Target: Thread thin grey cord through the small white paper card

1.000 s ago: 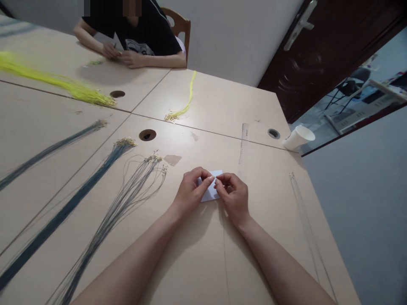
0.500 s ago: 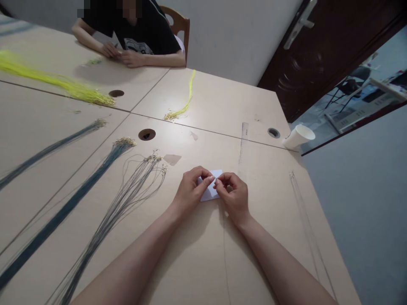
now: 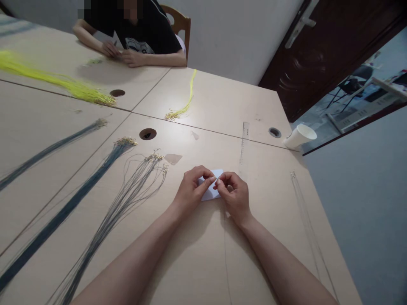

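My left hand (image 3: pixel 190 190) and my right hand (image 3: pixel 233 195) meet fingertip to fingertip over a small white card (image 3: pixel 212 192) lying on the table (image 3: pixel 260 237). Both pinch something tiny at that spot, too small to make out. A thin grey cord (image 3: pixel 225 254) runs from under my right hand back toward the near table edge. What the fingers cover on the card is hidden.
Bundles of dark blue-grey cords (image 3: pixel 104 220) fan out at left, yellow cords (image 3: pixel 182 108) farther back. A clear ruler (image 3: pixel 243 142) and a tipped white paper cup (image 3: pixel 299 136) lie at right. Another person (image 3: pixel 136 40) works across the table. Thin cords (image 3: pixel 307 224) lie near the right edge.
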Tool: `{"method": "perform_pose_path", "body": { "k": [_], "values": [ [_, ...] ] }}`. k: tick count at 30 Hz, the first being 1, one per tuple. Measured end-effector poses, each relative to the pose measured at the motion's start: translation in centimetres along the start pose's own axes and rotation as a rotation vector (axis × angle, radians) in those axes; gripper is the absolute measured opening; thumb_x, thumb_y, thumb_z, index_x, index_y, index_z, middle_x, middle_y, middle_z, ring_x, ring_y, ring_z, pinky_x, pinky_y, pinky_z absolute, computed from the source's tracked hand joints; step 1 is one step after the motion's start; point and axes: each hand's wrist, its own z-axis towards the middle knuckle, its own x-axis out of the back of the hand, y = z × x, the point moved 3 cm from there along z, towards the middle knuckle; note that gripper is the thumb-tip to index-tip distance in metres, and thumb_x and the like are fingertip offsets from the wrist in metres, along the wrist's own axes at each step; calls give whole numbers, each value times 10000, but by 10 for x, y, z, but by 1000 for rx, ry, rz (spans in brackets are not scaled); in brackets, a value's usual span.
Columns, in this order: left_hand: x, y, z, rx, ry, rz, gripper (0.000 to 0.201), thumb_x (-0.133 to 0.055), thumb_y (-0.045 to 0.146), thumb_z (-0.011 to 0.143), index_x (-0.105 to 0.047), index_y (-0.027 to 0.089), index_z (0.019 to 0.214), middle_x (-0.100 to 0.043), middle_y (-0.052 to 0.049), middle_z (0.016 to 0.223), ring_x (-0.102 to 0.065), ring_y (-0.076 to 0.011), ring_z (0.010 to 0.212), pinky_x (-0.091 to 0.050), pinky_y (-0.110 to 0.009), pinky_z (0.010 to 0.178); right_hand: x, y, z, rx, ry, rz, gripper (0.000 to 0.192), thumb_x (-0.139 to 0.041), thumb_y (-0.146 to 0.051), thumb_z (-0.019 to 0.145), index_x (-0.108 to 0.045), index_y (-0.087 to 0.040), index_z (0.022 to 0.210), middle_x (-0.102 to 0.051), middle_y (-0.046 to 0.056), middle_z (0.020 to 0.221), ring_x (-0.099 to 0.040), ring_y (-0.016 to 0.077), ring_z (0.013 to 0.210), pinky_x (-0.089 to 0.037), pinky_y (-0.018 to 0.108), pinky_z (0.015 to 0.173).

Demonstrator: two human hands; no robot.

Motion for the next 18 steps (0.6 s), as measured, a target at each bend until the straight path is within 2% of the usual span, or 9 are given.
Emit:
{"method": "perform_pose_path", "body": {
  "k": [18],
  "values": [
    [-1, 0, 1, 2, -11, 13, 177, -505, 316, 817, -569, 159, 766, -589, -14, 766, -512, -111, 699, -387, -220, 613, 1, -3, 1, 6, 12, 32, 41, -548, -221, 771, -546, -190, 743, -569, -13, 654, -559, 126, 600, -426, 246, 555]
  ]
}}
